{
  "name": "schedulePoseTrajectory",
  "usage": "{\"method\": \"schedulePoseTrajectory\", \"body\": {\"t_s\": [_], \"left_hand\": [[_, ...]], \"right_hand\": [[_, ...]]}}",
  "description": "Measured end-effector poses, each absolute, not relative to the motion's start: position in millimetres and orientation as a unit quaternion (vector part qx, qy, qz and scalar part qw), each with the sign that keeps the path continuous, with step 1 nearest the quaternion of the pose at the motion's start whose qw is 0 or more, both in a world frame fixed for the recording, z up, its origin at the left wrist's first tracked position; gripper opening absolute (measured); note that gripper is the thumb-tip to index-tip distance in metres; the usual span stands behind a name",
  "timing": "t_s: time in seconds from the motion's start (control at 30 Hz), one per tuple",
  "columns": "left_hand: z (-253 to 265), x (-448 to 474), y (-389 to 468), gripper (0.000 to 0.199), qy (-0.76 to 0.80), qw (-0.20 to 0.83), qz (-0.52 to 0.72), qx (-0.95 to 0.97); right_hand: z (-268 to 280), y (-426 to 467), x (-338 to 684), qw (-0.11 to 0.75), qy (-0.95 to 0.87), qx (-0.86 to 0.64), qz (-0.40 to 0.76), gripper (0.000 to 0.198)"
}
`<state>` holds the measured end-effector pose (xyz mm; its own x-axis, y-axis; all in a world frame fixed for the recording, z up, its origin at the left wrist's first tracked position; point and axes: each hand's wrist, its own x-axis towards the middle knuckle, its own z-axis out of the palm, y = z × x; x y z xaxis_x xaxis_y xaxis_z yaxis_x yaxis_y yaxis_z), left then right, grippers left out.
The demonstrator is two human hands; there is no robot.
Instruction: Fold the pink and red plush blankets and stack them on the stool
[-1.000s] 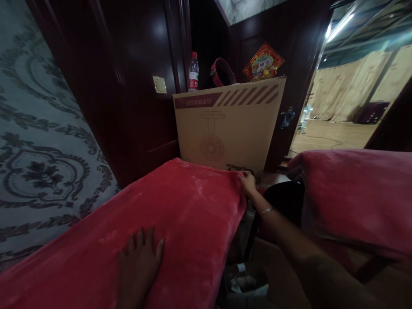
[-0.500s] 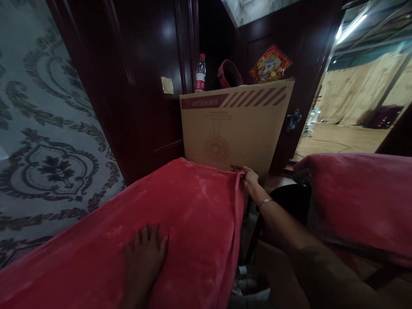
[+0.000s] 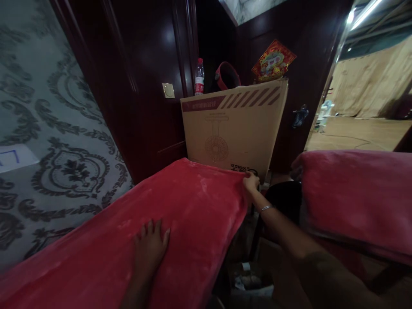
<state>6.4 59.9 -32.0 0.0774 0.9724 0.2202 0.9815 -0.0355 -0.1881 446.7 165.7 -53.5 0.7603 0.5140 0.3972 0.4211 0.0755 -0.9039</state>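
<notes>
We rest our left hand (image 3: 150,246) palm down on the red cloth (image 3: 199,223), its fingers open and spread; our right hand (image 3: 251,183) has its fingers closed on the cloth's far right corner, a bracelet (image 3: 266,208) on the wrist behind them. The cloth runs under and all around the left fingers, plush and mostly flat, with pale streaks in the pile and a rumpled edge dropping from the right fingers toward us. Just beyond the right fingers stands a box (image 3: 234,128) printed with a fan and slanted stripes; on top, farther from them, are 3 things: a bottle (image 3: 199,79), a red hoop (image 3: 227,75) and a bright sign (image 3: 274,62). Left of our left fingers rises a patterned wall (image 3: 77,169) bearing a paper (image 3: 19,157) with blue marks; ahead of them is dark wood panelling (image 3: 144,64) with a switch (image 3: 168,90). Right of the right fingers lies a 2nd cloth (image 3: 357,197), well apart, and below them a carton (image 3: 252,283) sits in shadow. Far past them, through a doorway, we see a tiled floor (image 3: 363,124), a cable (image 3: 349,137), a curtain (image 3: 373,86) and a tube light (image 3: 365,15).
</notes>
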Motion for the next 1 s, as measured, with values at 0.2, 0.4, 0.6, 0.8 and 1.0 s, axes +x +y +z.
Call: {"method": "schedulePoseTrajectory", "body": {"t_s": [0.2,0.4,0.6,0.8,1.0], "left_hand": [[-24.1,8.5,44.8,0.055,-0.666,0.100,-0.013,-0.739],[-20.9,-20.0,-6.2,0.055,-0.683,0.041,0.003,-0.729],[-23.0,-101.2,-83.2,0.053,-0.764,0.033,0.000,-0.644],[-18.1,-185.9,-150.3,0.050,-0.852,0.043,-0.036,-0.521],[-20.8,-233.1,-199.1,0.046,-0.891,0.074,-0.060,-0.445]], "right_hand": [[-62.5,147.1,367.4,0.484,-0.597,-0.640,-0.003,0.057],[-88.4,117.5,259.9,0.334,-0.817,-0.466,0.058,0.049],[-99.7,95.0,224.3,0.244,-0.850,-0.464,0.059,0.046],[-116.0,97.8,234.1,0.273,-0.852,-0.445,0.043,0.046],[-134.3,110.2,238.9,0.313,-0.849,-0.423,0.049,0.051]]}}
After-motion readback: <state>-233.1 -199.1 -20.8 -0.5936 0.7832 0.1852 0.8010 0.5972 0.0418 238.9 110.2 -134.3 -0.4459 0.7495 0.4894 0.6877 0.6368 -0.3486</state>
